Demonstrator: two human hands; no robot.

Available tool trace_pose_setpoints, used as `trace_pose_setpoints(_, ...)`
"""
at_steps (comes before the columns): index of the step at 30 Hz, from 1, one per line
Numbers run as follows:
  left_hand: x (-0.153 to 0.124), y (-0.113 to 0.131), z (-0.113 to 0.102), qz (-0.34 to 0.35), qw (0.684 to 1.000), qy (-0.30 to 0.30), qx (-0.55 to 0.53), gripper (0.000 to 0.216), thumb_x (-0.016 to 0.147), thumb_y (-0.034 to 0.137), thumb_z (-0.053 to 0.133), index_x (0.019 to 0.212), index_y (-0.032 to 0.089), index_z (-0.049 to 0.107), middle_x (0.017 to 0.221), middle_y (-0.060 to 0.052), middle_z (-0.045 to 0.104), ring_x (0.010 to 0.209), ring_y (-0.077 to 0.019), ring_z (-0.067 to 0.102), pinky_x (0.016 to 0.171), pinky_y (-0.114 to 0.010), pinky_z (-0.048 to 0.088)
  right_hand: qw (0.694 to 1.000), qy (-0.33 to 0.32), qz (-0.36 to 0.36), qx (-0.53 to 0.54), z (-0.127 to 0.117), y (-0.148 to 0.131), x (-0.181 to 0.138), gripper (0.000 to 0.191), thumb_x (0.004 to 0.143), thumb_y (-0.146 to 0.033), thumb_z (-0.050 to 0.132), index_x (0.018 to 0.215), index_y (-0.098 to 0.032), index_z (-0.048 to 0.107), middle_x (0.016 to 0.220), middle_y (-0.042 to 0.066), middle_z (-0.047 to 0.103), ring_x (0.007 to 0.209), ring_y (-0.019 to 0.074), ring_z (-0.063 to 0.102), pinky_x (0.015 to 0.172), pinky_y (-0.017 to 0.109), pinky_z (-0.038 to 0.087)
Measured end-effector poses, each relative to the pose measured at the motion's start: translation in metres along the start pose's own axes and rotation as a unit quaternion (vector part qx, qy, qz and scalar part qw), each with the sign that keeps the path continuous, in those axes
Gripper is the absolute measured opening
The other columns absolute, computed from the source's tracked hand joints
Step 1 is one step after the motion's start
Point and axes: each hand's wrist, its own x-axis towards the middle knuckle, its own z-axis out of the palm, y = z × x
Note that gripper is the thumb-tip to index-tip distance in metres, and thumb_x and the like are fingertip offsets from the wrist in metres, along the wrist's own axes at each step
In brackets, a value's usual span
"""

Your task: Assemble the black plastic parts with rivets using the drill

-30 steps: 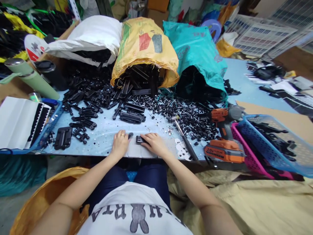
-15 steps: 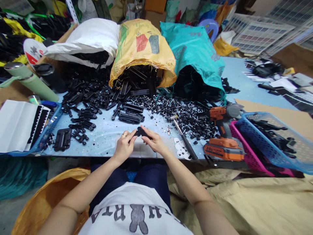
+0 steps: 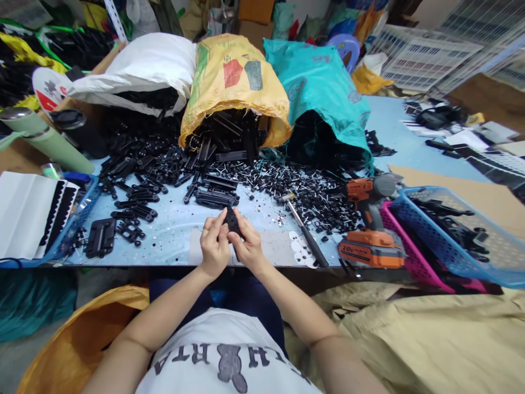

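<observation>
Between my two hands, near the table's front edge, is a small black plastic part (image 3: 232,220). My left hand (image 3: 214,241) pinches it from the left, and my right hand (image 3: 247,241) grips it from the right. Fingers cover its lower portion, so its full shape is hidden. Just beyond my fingertips lie long black plastic pieces (image 3: 216,197) in a small stack. A hammer (image 3: 305,230) with a black handle rests to the right of my right hand. Loose black arm-shaped parts (image 3: 137,203) are spread out on the left.
White, yellow (image 3: 241,65) and teal (image 3: 320,82) sacks stand at the back. Small pins (image 3: 303,189) lie heaped before them. An orange cordless drill (image 3: 371,224) stands at the right, beside a blue basket (image 3: 459,235). Another blue basket (image 3: 77,219) and a green bottle (image 3: 53,142) are at the left.
My hands have come closer together and turned the black part, which was held crosswise and now points more up and away. The whole view has shifted slightly.
</observation>
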Motion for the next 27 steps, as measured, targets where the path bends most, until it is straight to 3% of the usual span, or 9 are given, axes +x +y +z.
trace_pose_setpoints(6, 0.008, -0.013, -0.003, 0.024, 0.996, -0.074, -0.035, 0.033, 0.093, 0.029, 0.038, 0.116, 0.018, 0.058, 0.096, -0.009, 0.062, 0.087, -0.016, 0.057, 0.079, -0.032, 0.049, 1.0, 0.007, -0.012, 0.001, 0.007, 0.008, -0.004, 0.058, 0.089, -0.047, 0.042, 0.142, -0.027, 0.03, 0.106, 0.009, 0.058, 0.079, 0.0182, 0.056, 0.074, 0.035, 0.051)
trace_pose_setpoints(11, -0.019, -0.033, 0.006, -0.172, 0.982, -0.081, -0.025, 0.039, 0.093, 0.036, 0.034, 0.125, 0.018, 0.047, 0.092, -0.008, 0.061, 0.078, -0.0168, 0.063, 0.07, -0.033, 0.053, 0.986, -0.134, 0.013, -0.096, -0.013, 0.042, 0.015, 0.05, 0.091, -0.044, 0.039, 0.138, -0.026, 0.037, 0.114, 0.008, 0.058, 0.096, 0.0204, 0.056, 0.084, 0.036, 0.047)
trace_pose_setpoints(13, -0.032, -0.042, 0.003, -0.203, 0.972, -0.111, 0.032, 0.041, 0.091, 0.034, 0.038, 0.129, 0.017, 0.042, 0.095, -0.01, 0.06, 0.082, -0.0199, 0.064, 0.07, -0.036, 0.054, 0.975, -0.113, 0.035, -0.189, -0.044, 0.07, 0.04, 0.045, 0.091, -0.041, 0.041, 0.131, -0.023, 0.047, 0.116, 0.009, 0.057, 0.105, 0.0221, 0.052, 0.091, 0.037, 0.043)
trace_pose_setpoints(15, -0.038, -0.047, -0.004, -0.145, 0.968, -0.161, 0.127, 0.045, 0.087, 0.027, 0.045, 0.13, 0.018, 0.042, 0.113, -0.016, 0.055, 0.104, -0.0269, 0.058, 0.084, -0.043, 0.05, 0.955, -0.035, 0.078, -0.284, -0.087, 0.103, 0.071, 0.042, 0.091, -0.037, 0.042, 0.126, -0.017, 0.052, 0.119, 0.012, 0.055, 0.111, 0.0232, 0.048, 0.096, 0.037, 0.038)
trace_pose_setpoints(17, -0.035, -0.049, -0.008, -0.038, 0.948, -0.243, 0.202, 0.048, 0.082, 0.018, 0.048, 0.13, 0.02, 0.043, 0.129, -0.016, 0.046, 0.123, -0.0312, 0.042, 0.098, -0.051, 0.039, 0.907, 0.032, 0.145, -0.395, -0.135, 0.135, 0.103, 0.04, 0.091, -0.032, 0.039, 0.124, -0.013, 0.052, 0.119, 0.015, 0.054, 0.112, 0.0253, 0.045, 0.095, 0.037, 0.037)
trace_pose_setpoints(19, -0.026, -0.049, -0.007, 0.068, 0.907, -0.346, 0.229, 0.047, 0.081, 0.011, 0.045, 0.126, 0.023, 0.048, 0.129, -0.013, 0.049, 0.125, -0.0307, 0.039, 0.103, -0.056, 0.029, 0.843, 0.058, 0.221, -0.487, -0.178, 0.162, 0.129, 0.037, 0.091, -0.027, 0.039, 0.122, -0.011, 0.051, 0.118, 0.017, 0.052, 0.112, 0.027, 0.042, 0.091, 0.038, 0.038)
trace_pose_setpoints(21, -0.017, -0.05, -0.001, 0.136, 0.863, -0.424, 0.239, 0.046, 0.081, 0.005, 0.042, 0.121, 0.024, 0.053, 0.114, -0.01, 0.06, 0.114, -0.0271, 0.05, 0.103, -0.058, 0.027, 0.782, 0.054, 0.296, -0.546, -0.211, 0.182, 0.146, 0.035, 0.089, -0.021, 0.04, 0.12, -0.009, 0.05, 0.116, 0.019, 0.051, 0.11, 0.027, 0.042, 0.086, 0.036, 0.039)
trace_pose_setpoints(24, -0.011, -0.053, 0.007, 0.169, 0.835, -0.445, 0.275, 0.043, 0.08, 0.001, 0.041, 0.116, 0.02, 0.057, 0.095, -0.008, 0.065, 0.093, -0.0226, 0.058, 0.097, -0.052, 0.035, 0.738, 0.058, 0.354, -0.572, -0.236, 0.198, 0.158, 0.033, 0.087, -0.012, 0.036, 0.116, -0.006, 0.05, 0.113, 0.021, 0.05, 0.107, 0.0267, 0.042, 0.083, 0.037, 0.038)
trace_pose_setpoints(27, -0.013, -0.06, 0.006, 0.173, 0.842, -0.414, 0.301, 0.036, 0.083, 0.006, 0.044, 0.115, 0.017, 0.057, 0.093, -0.01, 0.064, 0.084, -0.0215, 0.058, 0.084, -0.042, 0.044, 0.712, 0.143, 0.335, -0.6, -0.244, 0.204, 0.169, 0.035, 0.09, -0.014, 0.03, 0.12, -0.005, 0.045, 0.118, 0.023, 0.046, 0.109, 0.0276, 0.039, 0.086, 0.041, 0.034)
